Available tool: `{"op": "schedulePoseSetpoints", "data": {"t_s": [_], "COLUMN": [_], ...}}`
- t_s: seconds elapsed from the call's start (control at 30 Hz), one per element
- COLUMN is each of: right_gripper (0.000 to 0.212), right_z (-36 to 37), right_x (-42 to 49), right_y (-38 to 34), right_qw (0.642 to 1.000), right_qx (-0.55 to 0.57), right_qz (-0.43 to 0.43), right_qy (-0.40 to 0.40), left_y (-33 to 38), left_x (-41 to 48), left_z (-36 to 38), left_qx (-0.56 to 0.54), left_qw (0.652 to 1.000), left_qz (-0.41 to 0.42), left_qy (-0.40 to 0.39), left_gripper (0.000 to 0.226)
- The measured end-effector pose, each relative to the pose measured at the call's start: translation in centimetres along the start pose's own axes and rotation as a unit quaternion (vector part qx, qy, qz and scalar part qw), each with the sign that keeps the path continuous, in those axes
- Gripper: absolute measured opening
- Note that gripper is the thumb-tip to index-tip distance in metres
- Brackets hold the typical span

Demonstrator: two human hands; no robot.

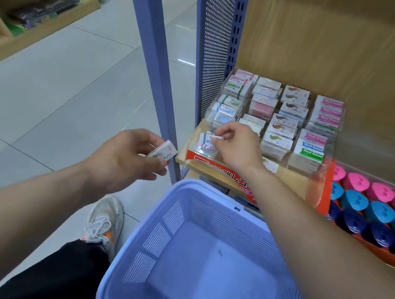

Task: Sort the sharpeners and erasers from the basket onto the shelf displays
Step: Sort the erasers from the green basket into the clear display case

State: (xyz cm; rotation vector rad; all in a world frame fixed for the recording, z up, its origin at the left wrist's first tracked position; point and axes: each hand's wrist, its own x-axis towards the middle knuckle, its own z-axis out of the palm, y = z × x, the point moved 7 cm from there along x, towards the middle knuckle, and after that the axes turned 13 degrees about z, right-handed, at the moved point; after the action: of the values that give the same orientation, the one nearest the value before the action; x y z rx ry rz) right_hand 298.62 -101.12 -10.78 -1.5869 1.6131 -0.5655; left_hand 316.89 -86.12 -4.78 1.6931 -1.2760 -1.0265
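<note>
A white boxed eraser (162, 152) is gripped in the curled fingers of the left hand (122, 160). A small white eraser (216, 137) is pinched by the right hand (238, 148) over the front-left compartment of the clear acrylic display (324, 169). Below that hand a lavender slotted plastic basket (171, 225) is seen; to its right, pink, blue and navy sharpeners (378, 211).

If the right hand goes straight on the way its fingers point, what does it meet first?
Probably the erasers in the clear display's front-left compartment; the right hand pinches one eraser just above them. Depth is unclear.
</note>
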Motion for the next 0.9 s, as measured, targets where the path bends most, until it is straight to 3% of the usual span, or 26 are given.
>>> {"op": "schedulePoseSetpoints", "data": {"t_s": [0.2, 0.37, 0.47, 0.53, 0.6, 0.67, 0.9], "right_gripper": [0.007, 0.022, 0.031, 0.022, 0.015, 0.014, 0.019], "right_z": [2.0, 2.4, 0.5, -0.9, -1.2, -1.2, -3.0], "right_x": [1.6, 1.0, -0.7, -2.9, -5.4, -7.5, -9.8], "right_y": [0.2, -0.4, -1.1, -1.9, -2.7, -3.2, -2.7], "right_qw": [0.988, 0.971, 0.983, 0.993, 0.985, 0.964, 0.953], "right_qx": [-0.145, -0.214, -0.154, -0.041, 0.098, 0.170, 0.197], "right_qz": [-0.048, -0.102, -0.102, -0.104, -0.076, -0.051, -0.052], "right_qy": [0.007, -0.040, -0.020, -0.033, -0.123, -0.198, -0.222], "left_y": [-0.1, -0.4, 0.2, 0.8, 1.3, 1.8, 3.2], "left_x": [0.0, -0.4, -0.3, -0.3, -0.2, -0.3, -0.5], "left_z": [-1.4, -1.6, -0.9, -0.3, 0.3, 1.0, 2.6], "left_qx": [0.002, 0.004, 0.002, -0.007, -0.022, -0.041, -0.049], "left_qw": [1.000, 1.000, 1.000, 1.000, 1.000, 0.999, 0.996], "left_qz": [0.009, 0.000, 0.003, 0.007, 0.017, 0.029, 0.069], "left_qy": [0.019, 0.014, 0.004, -0.002, -0.004, -0.008, -0.003], "left_gripper": [0.013, 0.017, 0.021, 0.022, 0.021, 0.022, 0.022]}}
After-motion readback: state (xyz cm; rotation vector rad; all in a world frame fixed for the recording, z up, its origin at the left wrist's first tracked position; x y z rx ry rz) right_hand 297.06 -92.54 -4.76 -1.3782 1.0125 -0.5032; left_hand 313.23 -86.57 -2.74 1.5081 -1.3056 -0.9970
